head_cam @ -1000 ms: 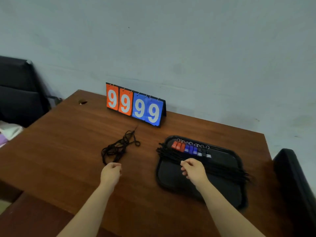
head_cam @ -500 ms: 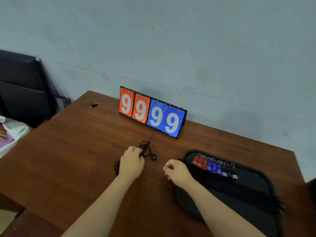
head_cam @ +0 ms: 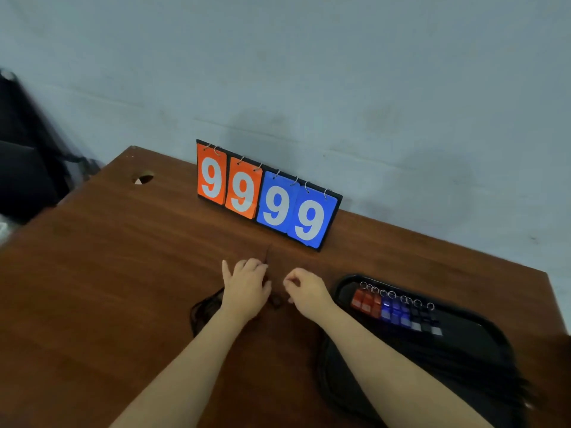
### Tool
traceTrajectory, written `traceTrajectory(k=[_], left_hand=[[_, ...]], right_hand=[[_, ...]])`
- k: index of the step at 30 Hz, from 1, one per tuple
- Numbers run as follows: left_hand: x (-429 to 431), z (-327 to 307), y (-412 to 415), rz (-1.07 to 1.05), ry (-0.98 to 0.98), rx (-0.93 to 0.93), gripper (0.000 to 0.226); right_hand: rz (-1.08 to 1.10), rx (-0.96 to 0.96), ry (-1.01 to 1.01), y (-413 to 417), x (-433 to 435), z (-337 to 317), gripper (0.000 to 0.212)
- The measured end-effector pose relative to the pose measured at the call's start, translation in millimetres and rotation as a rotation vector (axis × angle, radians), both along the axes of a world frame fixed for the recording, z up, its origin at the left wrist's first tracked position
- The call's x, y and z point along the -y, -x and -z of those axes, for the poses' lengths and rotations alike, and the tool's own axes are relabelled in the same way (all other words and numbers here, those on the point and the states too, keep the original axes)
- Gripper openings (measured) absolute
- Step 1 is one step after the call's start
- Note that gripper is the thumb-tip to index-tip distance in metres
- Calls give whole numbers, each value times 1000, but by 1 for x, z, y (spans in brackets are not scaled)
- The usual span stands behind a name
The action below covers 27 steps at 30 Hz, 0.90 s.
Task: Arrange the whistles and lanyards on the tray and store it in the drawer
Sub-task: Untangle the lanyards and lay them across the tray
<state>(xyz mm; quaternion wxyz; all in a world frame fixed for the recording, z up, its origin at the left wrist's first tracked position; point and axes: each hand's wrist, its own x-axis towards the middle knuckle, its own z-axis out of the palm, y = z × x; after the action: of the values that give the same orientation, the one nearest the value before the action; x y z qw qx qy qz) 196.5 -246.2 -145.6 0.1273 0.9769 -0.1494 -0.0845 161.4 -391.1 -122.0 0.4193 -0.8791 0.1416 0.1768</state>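
Black cords (head_cam: 205, 307) lie under the left hand (head_cam: 247, 288), fingers curled onto them; right hand (head_cam: 306, 288) pinches shut beside it, tray (head_cam: 482, 332) to its right.

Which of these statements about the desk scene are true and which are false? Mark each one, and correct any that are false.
1. The scoreboard shows four nines. True.
2. The whistles lie scattered on the bare desk. False: they sit in a row inside the black tray.
3. The left hand rests on the loose black lanyards on the desk. True.
4. The right hand is inside the tray. False: it is over the desk, left of the tray.
5. All four scoreboard cards are blue. False: two are orange and two blue.
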Motion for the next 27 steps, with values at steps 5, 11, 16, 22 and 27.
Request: traceTrajectory(k=[5, 11, 16, 22, 27], left_hand=[[-7, -18, 20, -74, 608, 141, 18], [-17, -47, 42, -245, 824, -72, 18], [-48, -29, 57, -83, 427, -181, 8], [-93, -13, 77, -337, 315, -168, 27], [-112, -12, 88, -631, 306, -198, 24]], right_hand=[[165, 15, -320, -2, -17, -22, 33], [81, 264, -352, 9, -29, -69, 16], [309, 458, -592, 17, -16, -120, 10], [497, 698, -754, 41, 26, -169, 16], [578, 780, -865, 68, 45, -193, 17]])
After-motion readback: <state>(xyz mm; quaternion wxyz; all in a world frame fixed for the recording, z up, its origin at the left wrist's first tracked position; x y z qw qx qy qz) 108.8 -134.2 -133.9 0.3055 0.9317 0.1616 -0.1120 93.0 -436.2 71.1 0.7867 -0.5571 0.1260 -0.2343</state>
